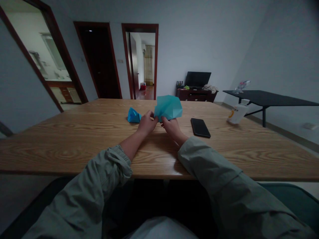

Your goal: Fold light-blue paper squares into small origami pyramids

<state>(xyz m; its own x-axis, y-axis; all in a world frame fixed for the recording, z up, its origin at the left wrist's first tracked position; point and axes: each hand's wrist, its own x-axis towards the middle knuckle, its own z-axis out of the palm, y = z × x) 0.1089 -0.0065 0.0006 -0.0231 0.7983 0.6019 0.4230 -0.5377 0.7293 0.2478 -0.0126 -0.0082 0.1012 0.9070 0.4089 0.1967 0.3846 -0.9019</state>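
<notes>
Paper (169, 107), creased and teal, is pinched at its lower edge by left hand (147, 123) and right hand (171, 127), between folded blue piece (133, 116) and phone (200, 127) on table (84, 136).

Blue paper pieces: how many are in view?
2: the creased light-blue paper held by the left hand and right hand, and the darker folded paper on the table beside the left hand. Others may be hidden.
</notes>
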